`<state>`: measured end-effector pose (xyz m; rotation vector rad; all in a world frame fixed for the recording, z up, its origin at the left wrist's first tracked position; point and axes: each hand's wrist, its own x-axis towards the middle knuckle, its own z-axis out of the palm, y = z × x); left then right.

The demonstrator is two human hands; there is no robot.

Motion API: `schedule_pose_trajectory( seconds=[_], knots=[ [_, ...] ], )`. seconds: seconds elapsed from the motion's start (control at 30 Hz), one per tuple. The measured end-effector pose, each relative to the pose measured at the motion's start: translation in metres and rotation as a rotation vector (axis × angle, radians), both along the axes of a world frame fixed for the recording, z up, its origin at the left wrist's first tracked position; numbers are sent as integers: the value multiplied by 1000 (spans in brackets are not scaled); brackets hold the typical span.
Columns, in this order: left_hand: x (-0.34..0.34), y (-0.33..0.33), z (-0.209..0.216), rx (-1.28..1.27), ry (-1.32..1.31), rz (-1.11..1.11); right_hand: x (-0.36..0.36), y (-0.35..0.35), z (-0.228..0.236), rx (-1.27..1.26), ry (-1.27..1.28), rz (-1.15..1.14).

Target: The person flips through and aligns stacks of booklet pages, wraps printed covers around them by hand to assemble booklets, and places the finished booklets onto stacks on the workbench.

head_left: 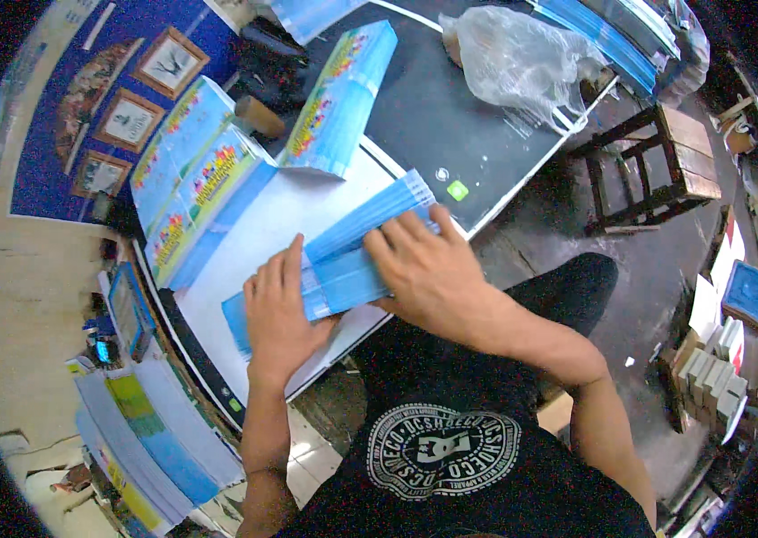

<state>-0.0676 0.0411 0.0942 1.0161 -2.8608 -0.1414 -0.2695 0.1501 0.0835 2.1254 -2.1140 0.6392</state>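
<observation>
A bundle of blue printed booklets or folded sheets (pixel 338 276) lies slantwise over the near edge of the table, its page edges fanned at the far right end. My left hand (pixel 282 316) grips its left part, with the fingers across the top and the thumb by the near side. Over the right part, my right hand (pixel 433 273) bends its fingers onto the bundle, its thumb partly hidden below. Beyond the hands stand piles of colourful blue booklets (pixel 208 184) at the left, and another leaning pile (pixel 343 103) farther back.
The black tabletop (pixel 459 134) has a white sheet (pixel 262 233) on it. A clear plastic bag (pixel 522 67) sits at the far right. On the floor stands a wooden stool (pixel 688 148). Stacked paper (pixel 164 430) is at lower left, more stacks (pixel 710 377) at right.
</observation>
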Motion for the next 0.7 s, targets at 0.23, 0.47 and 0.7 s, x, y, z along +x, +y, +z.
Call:
schedule_pose_trajectory(
  seconds=[0.23, 0.47, 0.7],
  knots=[
    [7, -31, 21, 295, 56, -211, -4, -29, -11, 90, -101, 180],
    [-12, -64, 24, 394, -62, -69, -1, -25, -8, 84, 6, 182],
    [-18, -87, 13, 453, -121, -293, -3, -29, -9, 263, -2, 247]
  ],
)
